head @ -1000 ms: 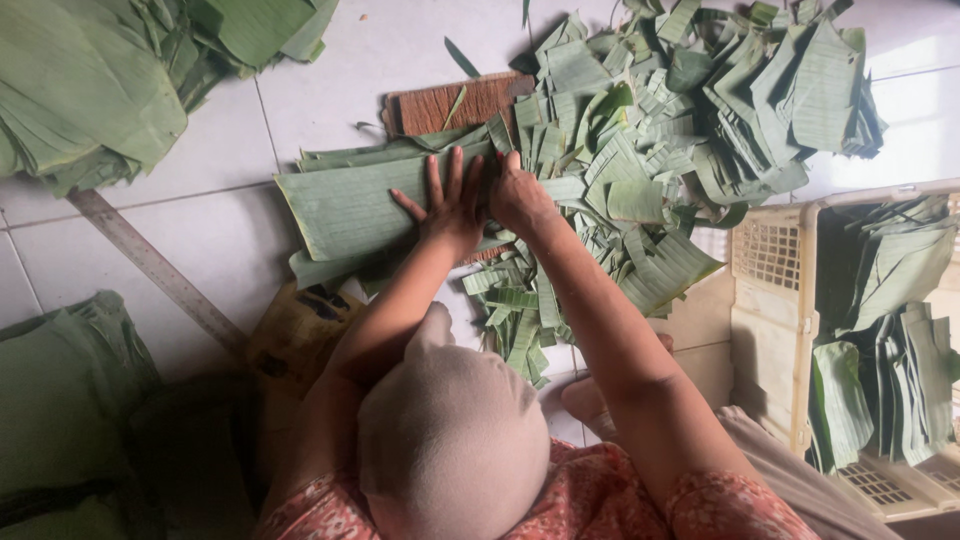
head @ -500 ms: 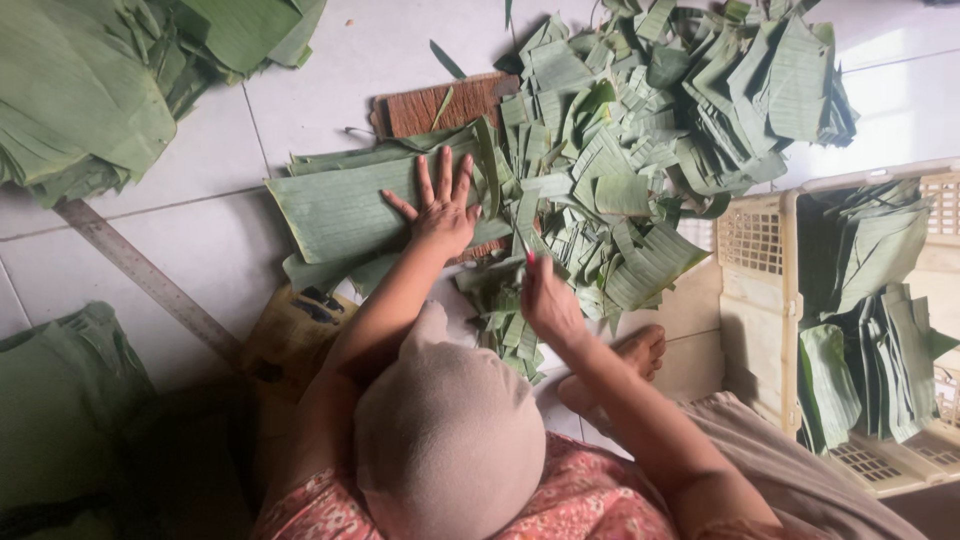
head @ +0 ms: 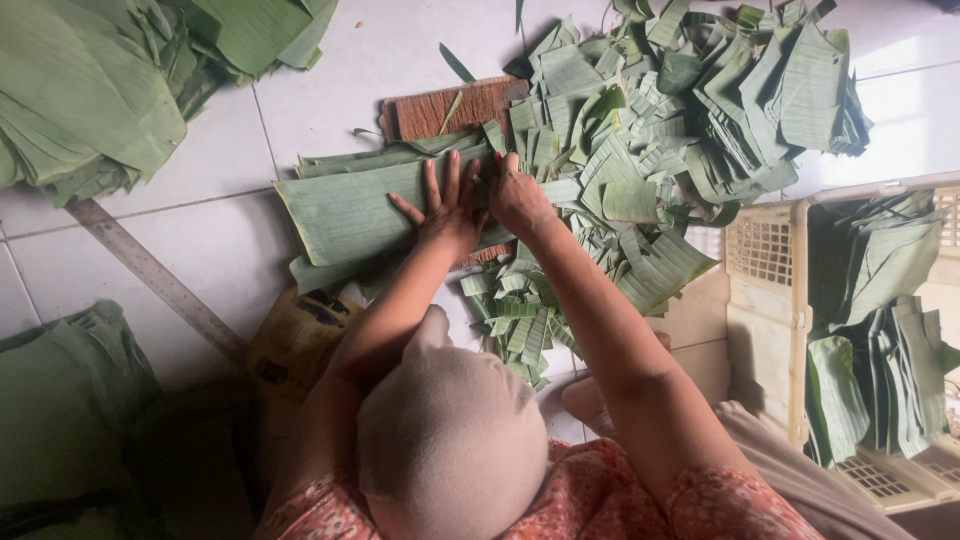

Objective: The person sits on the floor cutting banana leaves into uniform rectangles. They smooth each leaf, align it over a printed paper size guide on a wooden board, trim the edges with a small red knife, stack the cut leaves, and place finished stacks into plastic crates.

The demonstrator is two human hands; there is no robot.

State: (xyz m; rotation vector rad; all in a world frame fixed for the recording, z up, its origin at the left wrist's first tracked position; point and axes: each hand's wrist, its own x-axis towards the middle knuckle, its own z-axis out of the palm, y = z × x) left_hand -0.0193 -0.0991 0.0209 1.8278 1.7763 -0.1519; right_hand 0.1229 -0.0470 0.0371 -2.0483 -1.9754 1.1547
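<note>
Seen from the head camera, the person sits on a tiled floor (head: 330,60) and leans over a stack of long leaf strips (head: 350,210) that lies flat, its far end resting on a brown wooden board (head: 440,105). The left hand (head: 447,210) lies palm down on the right end of the stack, fingers spread apart and pressing it flat. The right hand (head: 520,195) sits just beside it at the stack's edge, fingers curled together as if gripping something; whether they hold a blade or only a leaf edge cannot be told, because the hand hides it. The two hands touch or nearly touch, so any cutting stroke made here runs close to the spread fingers, and a slip could catch them. The strips overlap loosely, so they may slide apart under uneven pressure and give a crooked edge. A large pile of cut leaf pieces (head: 650,130) crowds the right hand's side and could spill onto the stack and mix with it. A long ruler (head: 150,270) lies on the floor to the left, well apart from both hands. A cream plastic crate (head: 765,290) with folded leaves stands to the right, and uncut leaves (head: 90,100) are heaped at upper left.
</note>
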